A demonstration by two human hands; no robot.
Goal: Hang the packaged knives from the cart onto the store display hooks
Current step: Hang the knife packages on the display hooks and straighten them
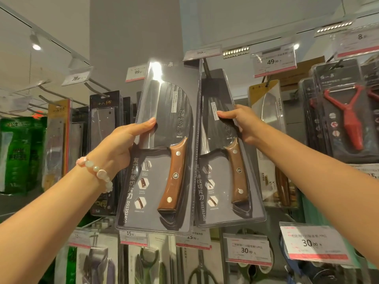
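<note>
Two identical packaged cleavers with brown wooden handles fill the centre of the head view. My left hand (121, 146), with a bead bracelet on the wrist, grips the left edge of the nearer packaged knife (164, 140) and holds it upright in front of the display. My right hand (244, 121) grips the right edge of the second packaged knife (221, 148), which hangs from a black display hook (206, 67) under a 99 price tag. The two packs stand side by side, edges almost touching. No cart is visible.
Bare hooks (96, 89) stick out at the upper left above other boxed knives (104, 140). A yellow-carded knife (266, 140) and red peelers (348, 119) hang to the right. Price tags (313, 242) and a lower row of scissors and tools run beneath.
</note>
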